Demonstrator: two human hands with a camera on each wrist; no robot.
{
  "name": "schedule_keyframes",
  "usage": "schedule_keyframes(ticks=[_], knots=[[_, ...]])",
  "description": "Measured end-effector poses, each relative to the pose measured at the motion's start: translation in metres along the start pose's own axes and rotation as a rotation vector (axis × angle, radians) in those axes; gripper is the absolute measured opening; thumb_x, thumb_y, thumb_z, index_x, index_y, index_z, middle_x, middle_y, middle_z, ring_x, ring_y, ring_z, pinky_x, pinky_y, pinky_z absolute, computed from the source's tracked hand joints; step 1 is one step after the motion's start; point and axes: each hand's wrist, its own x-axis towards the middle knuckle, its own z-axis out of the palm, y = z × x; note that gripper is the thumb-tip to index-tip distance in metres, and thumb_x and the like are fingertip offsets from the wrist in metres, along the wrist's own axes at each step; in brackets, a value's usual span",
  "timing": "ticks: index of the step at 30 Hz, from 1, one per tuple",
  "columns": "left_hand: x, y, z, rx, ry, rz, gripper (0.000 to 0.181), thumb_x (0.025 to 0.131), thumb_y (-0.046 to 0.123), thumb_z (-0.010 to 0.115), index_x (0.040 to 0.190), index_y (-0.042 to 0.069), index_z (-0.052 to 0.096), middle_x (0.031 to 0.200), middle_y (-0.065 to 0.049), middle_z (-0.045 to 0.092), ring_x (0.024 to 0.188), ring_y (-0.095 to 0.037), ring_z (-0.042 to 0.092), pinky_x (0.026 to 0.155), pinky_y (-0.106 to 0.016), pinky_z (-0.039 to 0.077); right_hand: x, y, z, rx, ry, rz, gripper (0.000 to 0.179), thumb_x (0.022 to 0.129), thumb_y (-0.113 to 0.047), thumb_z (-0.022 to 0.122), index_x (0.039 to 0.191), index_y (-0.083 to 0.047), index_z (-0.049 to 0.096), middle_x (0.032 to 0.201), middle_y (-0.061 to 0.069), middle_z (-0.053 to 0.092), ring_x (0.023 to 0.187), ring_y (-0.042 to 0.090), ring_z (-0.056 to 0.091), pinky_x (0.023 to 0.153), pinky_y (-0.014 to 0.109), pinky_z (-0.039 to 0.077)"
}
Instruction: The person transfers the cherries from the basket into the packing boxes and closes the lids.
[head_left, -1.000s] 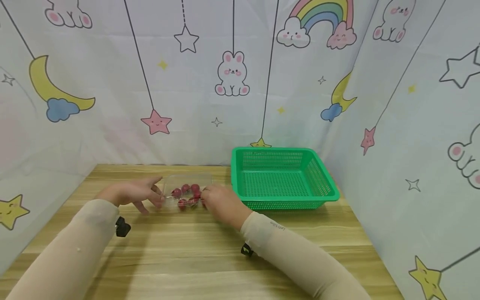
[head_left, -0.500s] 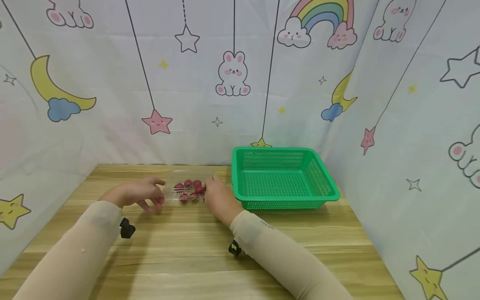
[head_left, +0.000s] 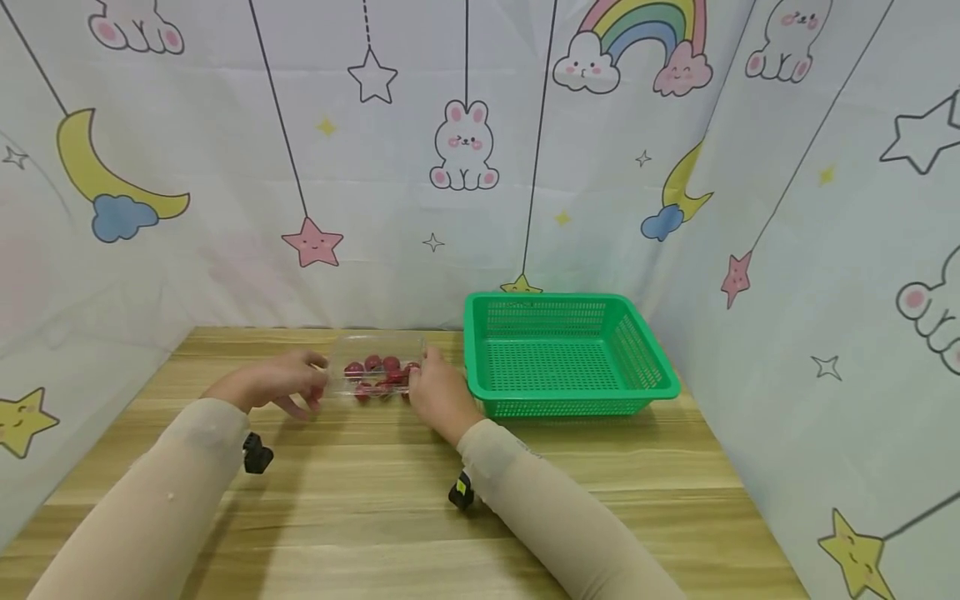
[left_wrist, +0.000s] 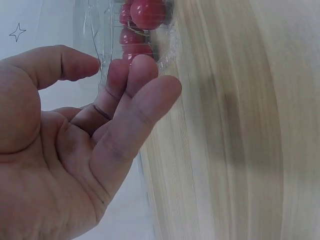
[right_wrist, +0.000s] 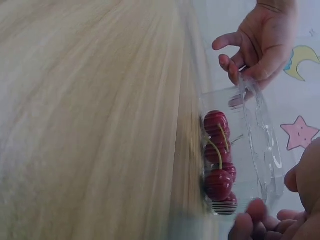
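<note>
A clear plastic box (head_left: 377, 343) holds several red cherries (head_left: 392, 364); the right wrist view shows thin green stems on the cherries (right_wrist: 219, 185). My right hand (head_left: 444, 398) grips the box's right end, with fingertips low and thumb (right_wrist: 295, 180) near the upper rim. At the opposite end is my left hand (head_left: 281, 383). Its thumb (left_wrist: 80, 66) and curved fingers (left_wrist: 142, 70) meet the box's end, the thumb right at the rim, while the outer fingers stay spread in front of it.
A green slotted plastic basket (head_left: 555, 404) stands just right of the box on the wood-grain table (head_left: 360, 517). Behind and at both sides hangs a white curtain (head_left: 390, 283) printed with cartoon figures.
My right hand shifts from over the cherries to the box's right end. The box moves slightly back and its rim rises. My left fingers draw in at its left end.
</note>
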Motion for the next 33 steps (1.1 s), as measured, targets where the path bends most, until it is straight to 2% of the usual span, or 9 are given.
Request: schedule_keyframes(ticks=[3, 7, 9, 11, 14, 15, 19, 27, 33], knots=[[-0.001, 0.0, 0.0, 0.002, 0.008, -0.005, 0.079, 0.111, 0.017, 0.05, 0.172, -0.02, 0.014, 0.106, -0.019, 0.07, 0.097, -0.029, 0.074, 0.085, -0.047, 0.073, 0.001, 0.003, 0.003, 0.102, -0.019, 0.025, 0.051, 0.123, -0.032, 0.046, 0.168, -0.007, 0.044, 0.13, 0.019, 0.081, 0.1, 0.025, 0.078, 0.09, 0.047, 0.065], [-0.001, -0.001, -0.001, 0.007, 0.007, -0.012, 0.079, 0.112, 0.018, 0.05, 0.172, -0.019, 0.015, 0.116, -0.024, 0.071, 0.101, -0.029, 0.076, 0.085, -0.047, 0.073, 0.003, 0.007, 0.007, 0.172, -0.023, 0.012, 0.048, 0.124, -0.025, 0.043, 0.168, -0.008, 0.046, 0.147, 0.019, 0.076, 0.129, 0.028, 0.076, 0.109, 0.05, 0.062], [-0.002, -0.001, -0.001, 0.008, 0.004, -0.011, 0.077, 0.113, 0.017, 0.05, 0.172, -0.019, 0.015, 0.124, -0.028, 0.072, 0.105, -0.031, 0.078, 0.086, -0.048, 0.073, 0.004, 0.009, 0.007, 0.211, -0.038, 0.008, 0.049, 0.124, -0.023, 0.041, 0.169, -0.007, 0.046, 0.136, 0.021, 0.079, 0.118, 0.032, 0.08, 0.103, 0.049, 0.064], [-0.002, -0.001, -0.001, 0.007, 0.0, -0.01, 0.076, 0.114, 0.017, 0.05, 0.172, -0.019, 0.016, 0.131, -0.031, 0.072, 0.109, -0.032, 0.079, 0.088, -0.049, 0.073, 0.004, 0.01, 0.006, 0.249, -0.058, 0.009, 0.051, 0.124, -0.023, 0.04, 0.171, -0.006, 0.045, 0.117, 0.02, 0.082, 0.098, 0.031, 0.081, 0.088, 0.045, 0.066], [-0.003, -0.001, -0.002, 0.008, 0.0, -0.013, 0.077, 0.114, 0.017, 0.052, 0.172, -0.019, 0.017, 0.137, -0.033, 0.071, 0.11, -0.032, 0.08, 0.088, -0.049, 0.072, 0.003, 0.012, 0.005, 0.326, -0.101, 0.026, 0.053, 0.124, -0.022, 0.04, 0.174, -0.007, 0.041, 0.085, 0.017, 0.075, 0.063, 0.03, 0.071, 0.061, 0.038, 0.059], [-0.003, -0.001, -0.002, 0.009, 0.0, -0.016, 0.077, 0.114, 0.016, 0.053, 0.172, -0.019, 0.016, 0.138, -0.033, 0.071, 0.11, -0.031, 0.08, 0.089, -0.049, 0.072, 0.003, 0.012, 0.004, 0.347, -0.109, 0.034, 0.053, 0.124, -0.022, 0.04, 0.175, -0.008, 0.04, 0.082, 0.016, 0.074, 0.06, 0.027, 0.069, 0.058, 0.035, 0.057], [-0.003, 0.0, -0.001, 0.01, 0.005, -0.021, 0.078, 0.113, 0.016, 0.053, 0.172, -0.019, 0.016, 0.139, -0.034, 0.069, 0.108, -0.031, 0.079, 0.088, -0.048, 0.072, 0.002, 0.014, 0.004, 0.414, -0.134, 0.055, 0.056, 0.121, -0.017, 0.041, 0.176, -0.012, 0.038, 0.083, 0.018, 0.076, 0.059, 0.023, 0.067, 0.056, 0.034, 0.059], [-0.001, 0.002, -0.002, -0.028, -0.006, -0.036, 0.082, 0.113, 0.013, 0.06, 0.173, -0.017, 0.015, 0.146, -0.034, 0.066, 0.108, -0.028, 0.078, 0.085, -0.043, 0.072, 0.005, 0.016, 0.006, 0.51, -0.114, 0.085, 0.059, 0.116, -0.012, 0.05, 0.174, -0.012, 0.041, 0.092, 0.025, 0.077, 0.057, 0.022, 0.071, 0.061, 0.039, 0.066], [0.002, 0.004, -0.002, -0.017, -0.003, -0.045, 0.08, 0.113, 0.011, 0.059, 0.174, -0.017, 0.014, 0.139, -0.029, 0.07, 0.093, -0.021, 0.072, 0.077, -0.036, 0.07, 0.006, 0.014, 0.004, 0.518, -0.114, 0.084, 0.058, 0.116, -0.012, 0.05, 0.174, -0.012, 0.042, 0.097, 0.026, 0.078, 0.055, 0.019, 0.069, 0.062, 0.039, 0.066]])
